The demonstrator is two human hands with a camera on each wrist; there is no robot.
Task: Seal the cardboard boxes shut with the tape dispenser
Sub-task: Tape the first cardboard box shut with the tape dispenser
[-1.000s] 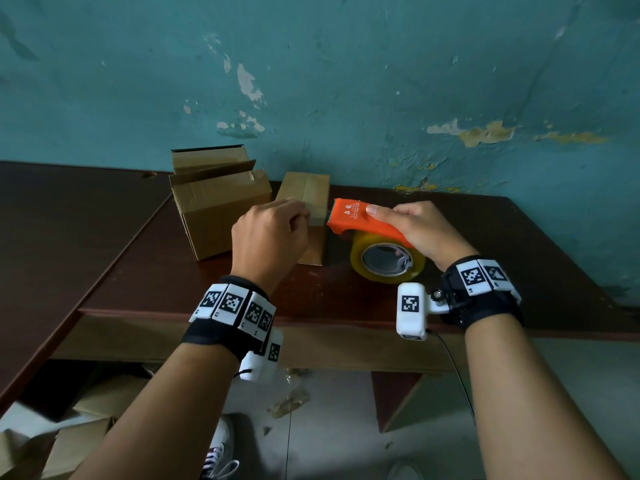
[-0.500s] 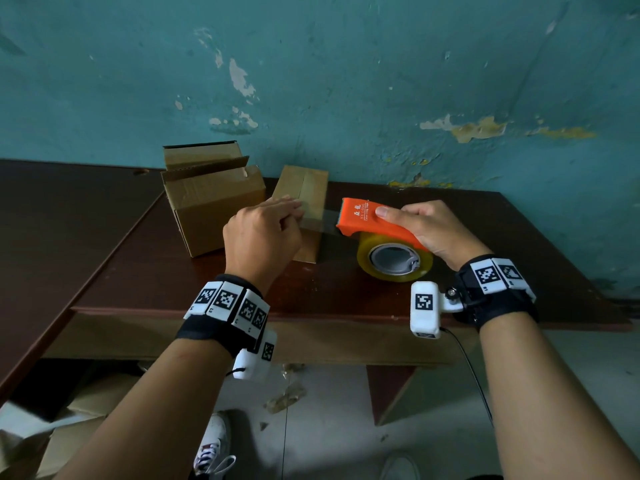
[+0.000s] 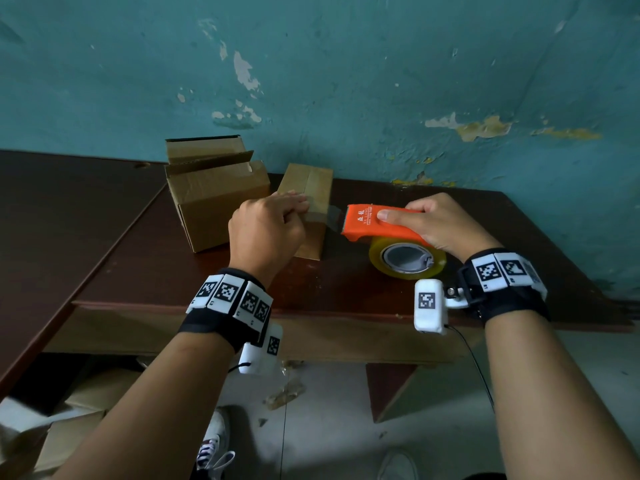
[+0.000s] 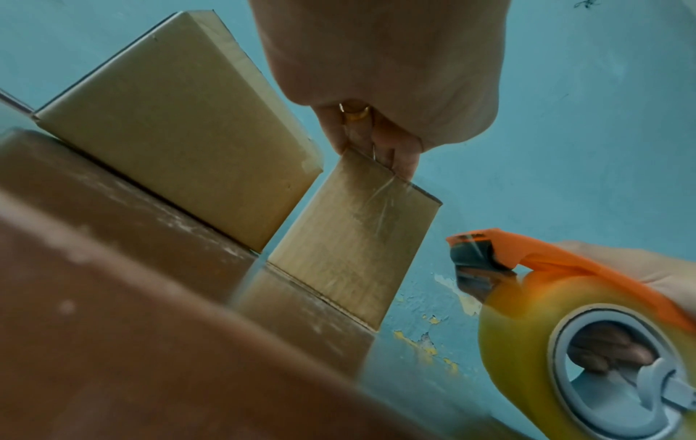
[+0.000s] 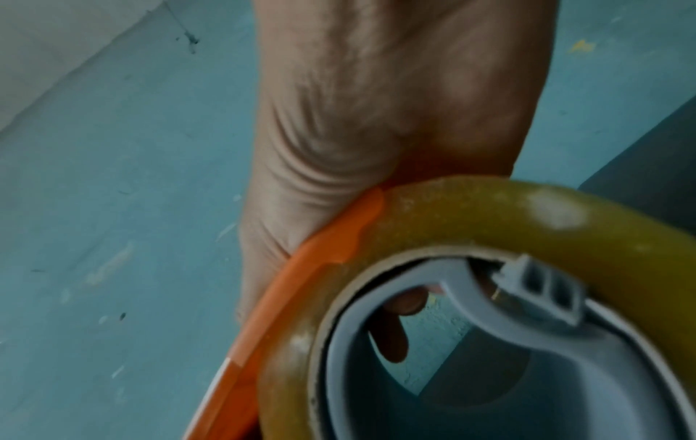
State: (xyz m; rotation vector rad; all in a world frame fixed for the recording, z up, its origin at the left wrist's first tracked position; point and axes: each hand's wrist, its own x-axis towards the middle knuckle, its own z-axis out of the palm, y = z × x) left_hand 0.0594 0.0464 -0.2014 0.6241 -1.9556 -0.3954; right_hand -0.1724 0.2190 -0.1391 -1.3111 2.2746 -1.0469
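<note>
A small closed cardboard box [image 3: 313, 183] [image 4: 350, 238] stands on the brown table [image 3: 346, 292], with tape along its top. My left hand [image 3: 294, 206] [image 4: 376, 143] presses its fingertips onto the box's near top edge. My right hand [image 3: 433, 223] [image 5: 376, 119] grips the orange tape dispenser [image 3: 374, 223] [image 4: 527, 256] just right of the box, index finger laid along its top. The yellowish tape roll [image 3: 407, 258] [image 5: 489, 214] hangs beneath it. A clear strip of tape [image 3: 334, 216] stretches from the box to the dispenser's toothed edge.
A larger cardboard box [image 3: 214, 199] [image 4: 180, 125] with raised flaps stands right beside the small one on the left. A peeling teal wall backs the table. Another dark table [image 3: 69, 209] adjoins on the left. Cardboard pieces [image 3: 69, 427] lie on the floor below.
My right hand has drawn the dispenser rightward away from the small box, stretching a strip of tape between them. My left hand has stayed on the box.
</note>
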